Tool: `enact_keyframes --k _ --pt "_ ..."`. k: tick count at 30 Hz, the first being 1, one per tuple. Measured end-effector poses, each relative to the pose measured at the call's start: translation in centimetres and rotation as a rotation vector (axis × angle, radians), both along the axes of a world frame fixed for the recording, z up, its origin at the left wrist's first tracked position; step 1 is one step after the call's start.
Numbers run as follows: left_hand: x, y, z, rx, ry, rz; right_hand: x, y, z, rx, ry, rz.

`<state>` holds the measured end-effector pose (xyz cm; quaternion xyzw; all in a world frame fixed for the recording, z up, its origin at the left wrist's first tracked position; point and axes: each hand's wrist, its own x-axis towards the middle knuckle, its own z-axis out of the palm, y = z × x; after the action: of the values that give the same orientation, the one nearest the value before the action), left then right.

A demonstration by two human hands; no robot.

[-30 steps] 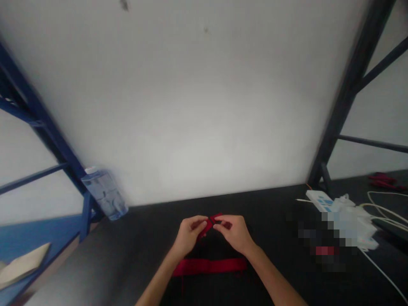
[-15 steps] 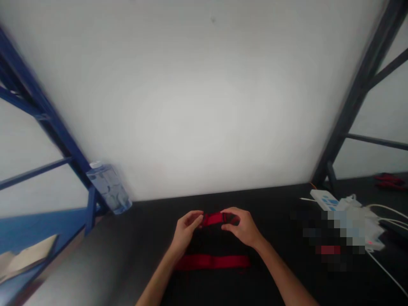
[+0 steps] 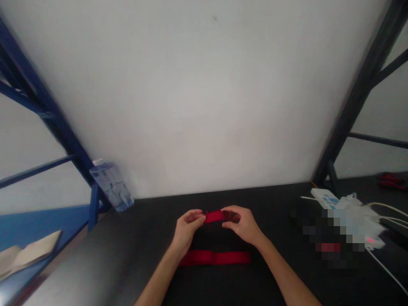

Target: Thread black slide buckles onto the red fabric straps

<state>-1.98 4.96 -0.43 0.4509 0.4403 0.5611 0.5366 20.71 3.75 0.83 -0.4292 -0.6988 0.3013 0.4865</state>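
A short stretch of red strap (image 3: 214, 216) spans the gap between my two hands, above the black table (image 3: 127, 255). My left hand (image 3: 187, 228) pinches its left end between thumb and fingers. At the other end, my right hand (image 3: 246, 225) grips the strap where a dark piece, perhaps a buckle, shows between thumb and forefinger. Dim light hides the details of that dark piece. Nearer to me a flat red band (image 3: 219, 258) lies across the table, its left end hidden behind my left forearm.
A clear bluish bottle (image 3: 113, 186) leans by the blue frame post on the left. An open book (image 3: 35, 253) lies at far left. On the right are a white power strip (image 3: 325, 197), cables and a pixelated patch. A white wall rises behind the table.
Both hands stay on the strap in nearly the same place. My left thumb has shifted slightly right along it. The whole view has moved a little.
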Motion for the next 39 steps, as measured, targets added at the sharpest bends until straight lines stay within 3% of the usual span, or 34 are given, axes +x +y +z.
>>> enact_keyframes --k 7,16,22,33,39 --pt "-0.3 0.2 -0.3 -0.066 -0.093 0.013 -0.1 0.0 -0.6 0.048 -0.098 -0.027" --pt "0.7 -1.0 0.4 -0.094 -0.139 -0.205 -0.6 -0.7 -0.6 0.089 -0.207 -0.01" --pt "0.9 -1.4 0.8 -0.074 -0.118 -0.212 -1.1 -1.3 -0.2 0.081 -0.132 0.031" --pt "1.4 -1.5 0.7 -0.088 -0.07 -0.255 -2.1 -1.4 -0.5 -0.115 0.111 0.131" --pt "1.6 -1.6 0.8 -0.095 -0.064 -0.265 -2.2 -1.5 -0.1 -0.099 0.132 0.138"
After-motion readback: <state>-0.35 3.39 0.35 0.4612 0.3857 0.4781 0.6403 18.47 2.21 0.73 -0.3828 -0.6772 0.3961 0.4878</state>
